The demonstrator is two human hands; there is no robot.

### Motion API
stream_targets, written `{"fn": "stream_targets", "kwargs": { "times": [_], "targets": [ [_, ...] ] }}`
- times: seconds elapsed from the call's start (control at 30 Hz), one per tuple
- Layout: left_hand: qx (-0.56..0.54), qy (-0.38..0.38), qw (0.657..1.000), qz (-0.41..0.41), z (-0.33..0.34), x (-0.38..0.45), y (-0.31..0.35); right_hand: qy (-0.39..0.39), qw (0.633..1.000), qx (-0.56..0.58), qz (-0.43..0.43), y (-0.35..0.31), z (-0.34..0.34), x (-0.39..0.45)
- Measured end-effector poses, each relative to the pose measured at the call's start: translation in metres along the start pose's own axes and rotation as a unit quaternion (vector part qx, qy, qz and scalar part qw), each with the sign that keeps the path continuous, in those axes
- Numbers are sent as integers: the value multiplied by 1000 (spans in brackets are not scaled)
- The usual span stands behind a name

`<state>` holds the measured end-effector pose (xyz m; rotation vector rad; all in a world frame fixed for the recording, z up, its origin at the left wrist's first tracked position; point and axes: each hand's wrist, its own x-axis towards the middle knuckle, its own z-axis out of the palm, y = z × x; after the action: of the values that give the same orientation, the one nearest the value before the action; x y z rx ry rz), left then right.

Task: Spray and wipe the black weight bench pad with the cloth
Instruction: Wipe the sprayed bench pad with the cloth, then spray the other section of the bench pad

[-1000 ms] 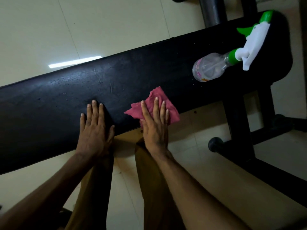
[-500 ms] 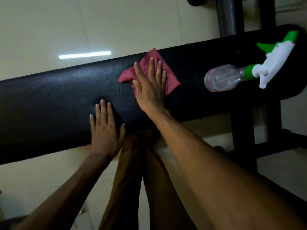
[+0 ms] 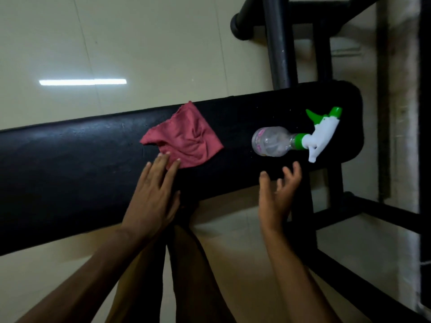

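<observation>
Fingers (image 3: 161, 165) of the left hand (image 3: 151, 197) lie straight and flat on the black weight bench pad (image 3: 70, 164), their tips touching the near edge of the red cloth (image 3: 186, 142) without curling round it. The pad runs across the scene from the left edge to its rounded end at the right, tilted so that the right end sits farther away. The cloth lies crumpled and spread on the pad's far half, one corner reaching the far edge. To its right, apart from it, a clear spray bottle (image 3: 272, 144) lies on its side on the pad, its green collar and white trigger head (image 3: 323, 134) with a green nozzle pointing toward the pad's right end. The right hand (image 3: 277, 194) hovers over the near edge of the pad just this side of the bottle, fingers spread and loosely bent, holding nothing and touching neither bottle nor cloth. Black frame tubes (image 3: 279, 43) rise beyond and right of the pad above a pale tiled floor (image 3: 140, 43), where a strip of light reflects at far left.
</observation>
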<state>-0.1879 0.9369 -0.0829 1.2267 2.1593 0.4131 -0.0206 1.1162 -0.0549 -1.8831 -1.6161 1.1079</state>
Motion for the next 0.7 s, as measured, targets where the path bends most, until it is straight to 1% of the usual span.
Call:
{"fn": "stream_targets", "kwargs": {
  "times": [0.1, 0.2, 0.23, 0.27, 0.37, 0.43, 0.5, 0.63, 0.7],
  "targets": [
    [16, -15, 997, 70, -10, 25, 17, 20, 999, 29, -32, -23, -10, 33],
    [39, -26, 992, 116, -12, 55, 30, 29, 991, 16, -127, -47, -4, 59],
    [50, -31, 991, 121, -12, 64, 32, 32, 987, 11, -157, -53, 0, 65],
    [60, -38, 990, 118, -11, 73, 33, 31, 985, 15, -169, -60, 5, 69],
    [73, -68, 991, 86, -3, 99, 37, 58, 991, 46, -111, -75, 11, 77],
    [74, -88, 991, 63, 1, 108, 38, 86, 990, 35, -108, -81, 9, 81],
    [86, -102, 990, 54, 5, 110, 36, 91, 989, 33, -114, -83, 7, 84],
    [108, -109, 986, 60, 9, 108, 33, 65, 986, 87, -124, -83, -2, 73],
    [128, -109, 985, 50, 13, 109, 37, 4, 989, 93, -118, -74, -8, 54]
  ]
}}
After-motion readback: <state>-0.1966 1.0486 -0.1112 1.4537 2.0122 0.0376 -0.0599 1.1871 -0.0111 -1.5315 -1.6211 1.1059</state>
